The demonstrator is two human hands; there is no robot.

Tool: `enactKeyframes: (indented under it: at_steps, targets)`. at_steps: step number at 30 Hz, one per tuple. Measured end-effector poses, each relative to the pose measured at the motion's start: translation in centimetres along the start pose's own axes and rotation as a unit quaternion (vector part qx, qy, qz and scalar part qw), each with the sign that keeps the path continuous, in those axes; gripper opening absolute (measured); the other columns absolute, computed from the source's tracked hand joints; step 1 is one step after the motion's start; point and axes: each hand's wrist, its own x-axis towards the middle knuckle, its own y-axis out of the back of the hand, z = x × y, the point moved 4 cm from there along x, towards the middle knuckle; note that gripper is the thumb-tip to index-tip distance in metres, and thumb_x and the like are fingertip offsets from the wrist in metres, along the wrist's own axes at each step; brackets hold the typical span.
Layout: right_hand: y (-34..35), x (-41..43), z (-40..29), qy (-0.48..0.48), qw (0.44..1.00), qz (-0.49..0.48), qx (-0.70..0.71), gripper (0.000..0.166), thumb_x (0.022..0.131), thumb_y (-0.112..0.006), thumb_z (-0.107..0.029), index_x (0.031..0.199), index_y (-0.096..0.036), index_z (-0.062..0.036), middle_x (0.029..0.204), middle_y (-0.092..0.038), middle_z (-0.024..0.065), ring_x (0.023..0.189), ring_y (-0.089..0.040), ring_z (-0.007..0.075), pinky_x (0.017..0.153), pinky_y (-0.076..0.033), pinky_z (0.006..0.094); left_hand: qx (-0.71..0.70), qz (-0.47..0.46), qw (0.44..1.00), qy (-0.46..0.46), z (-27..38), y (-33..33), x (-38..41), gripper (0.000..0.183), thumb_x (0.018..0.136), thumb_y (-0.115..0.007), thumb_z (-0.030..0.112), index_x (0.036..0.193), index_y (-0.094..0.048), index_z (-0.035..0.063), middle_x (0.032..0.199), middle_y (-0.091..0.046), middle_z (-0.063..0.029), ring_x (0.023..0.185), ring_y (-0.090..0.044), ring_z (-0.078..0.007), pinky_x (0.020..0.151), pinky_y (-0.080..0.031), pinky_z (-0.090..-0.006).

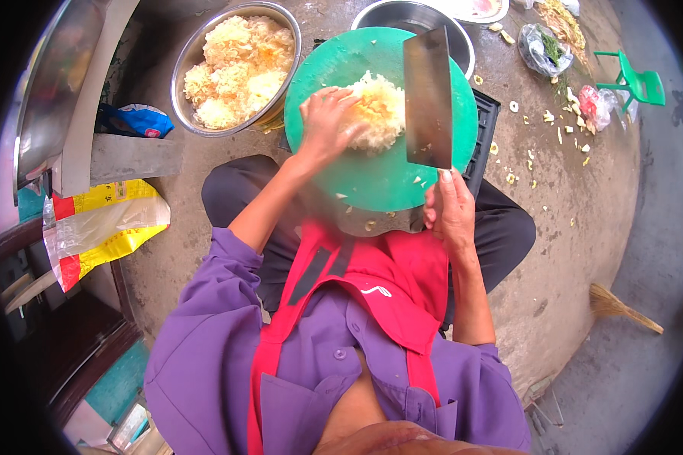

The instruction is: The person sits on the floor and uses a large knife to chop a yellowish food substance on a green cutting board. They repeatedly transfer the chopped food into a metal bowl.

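My right hand [452, 210] grips a broad-bladed cleaver [428, 96] low at its handle end, most of which the fingers hide. Its steel blade stands over the right part of a round green cutting board [370, 185]. On the board lies a frilly, cream-coloured heap of what looks like white fungus [378, 111], just left of the blade. My left hand [327, 125], slightly blurred, rests against the heap's left side with its fingers spread. Small pale scraps dot the board around it.
A steel basin [179, 94] full of the same frilly food stands at the upper left. Another steel basin [370, 17] sits partly behind the board, above a black plastic crate [486, 131]. Trimmings, a bagged green herb [546, 51], a green chair [640, 85] and a straw broom [620, 307] lie rightward.
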Motion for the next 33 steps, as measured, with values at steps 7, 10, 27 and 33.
enactKeyframes:
  at_steps: [7, 10, 27, 33]
  targets:
    - [0.0, -0.1, 1.9, -0.100, 0.993, -0.040, 0.048, 0.028, 0.102, -0.050, -0.038, 0.114, -0.052, -0.0125, 0.069, -0.050, 0.0009, 0.048, -0.045, 0.0071, 0.040, -0.039, 0.0225, -0.067, 0.017, 0.998, 0.004, 0.1, -1.9, 1.3, 0.037, 0.078, -0.077, 0.016, 0.114, -0.068, 0.0109, 0.114, -0.063, -0.0090, 0.107, -0.054, -0.0291, 0.091, -0.047, -0.0395]
    - [0.2, -0.7, 1.8, -0.099, 0.993, -0.031, 0.057, 0.028, 0.102, -0.049, -0.038, 0.113, -0.051, -0.0129, 0.069, -0.049, 0.0010, 0.048, -0.045, 0.0070, 0.040, -0.039, 0.0222, -0.126, 0.001, 0.992, 0.018, 0.0, -2.1, 1.5, 0.035, 0.079, -0.075, 0.014, 0.113, -0.070, 0.0174, 0.114, -0.062, -0.0089, 0.107, -0.054, -0.0289, 0.092, -0.046, -0.0395]
    - [3.2, -1.4, 2.4, -0.117, 0.979, -0.027, 0.164, 0.025, 0.102, -0.049, -0.036, 0.102, -0.045, -0.0119, 0.071, -0.047, 0.0031, 0.049, -0.042, 0.0076, 0.041, -0.037, 0.0215, -0.076, -0.027, 0.997, -0.017, 0.3, -3.1, 1.6, 0.033, 0.081, -0.072, 0.011, 0.112, -0.072, 0.0215, 0.116, -0.059, -0.0098, 0.107, -0.053, -0.0297, 0.093, -0.044, -0.0411]
    - [3.1, -0.7, 2.9, -0.145, 0.976, -0.034, 0.157, 0.025, 0.102, -0.049, -0.037, 0.104, -0.045, -0.0123, 0.071, -0.046, 0.0027, 0.050, -0.041, 0.0072, 0.041, -0.036, 0.0214, -0.049, -0.023, 0.999, 0.006, 0.4, -3.0, 1.4, 0.033, 0.081, -0.072, 0.011, 0.112, -0.072, 0.0205, 0.116, -0.060, -0.0101, 0.107, -0.054, -0.0298, 0.093, -0.045, -0.0405]
